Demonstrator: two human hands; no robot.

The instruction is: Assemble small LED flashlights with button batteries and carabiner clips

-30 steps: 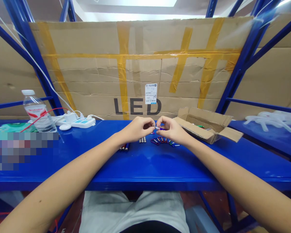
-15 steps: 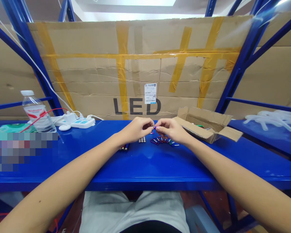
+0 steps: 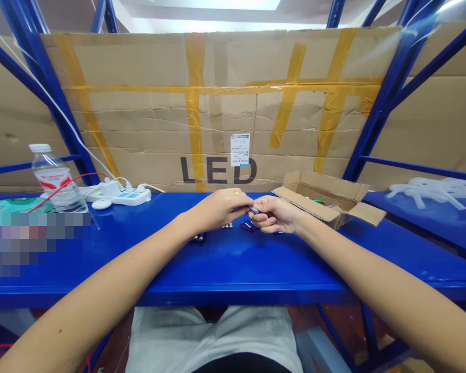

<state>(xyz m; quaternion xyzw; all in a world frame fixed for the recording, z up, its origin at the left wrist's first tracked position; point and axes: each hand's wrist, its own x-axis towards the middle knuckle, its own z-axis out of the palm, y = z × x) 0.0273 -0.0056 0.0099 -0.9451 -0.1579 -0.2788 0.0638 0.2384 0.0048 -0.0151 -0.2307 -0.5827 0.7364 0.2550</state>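
My left hand (image 3: 221,208) and my right hand (image 3: 275,214) meet over the middle of the blue shelf (image 3: 233,259). Both are closed in a pinch on one small metal part (image 3: 253,210), silver with a purple end, held between the fingertips. Just below the hands lie small coloured clips (image 3: 248,226) in red, blue and green. A little cluster of silver button cells (image 3: 228,226) sits under my left hand, and a few dark pen-like tubes (image 3: 199,238) lie by my left wrist.
An open cardboard box (image 3: 328,199) stands to the right of my hands. A white power strip (image 3: 118,195) with plugs, a water bottle (image 3: 54,178) and a red wire are at the left. White plastic pieces (image 3: 431,189) lie far right. A taped cardboard sheet (image 3: 217,109) backs the shelf.
Both hands have dropped slightly toward the shelf and turned; my right hand now curls lower over the clips, still pinching the small part with my left.
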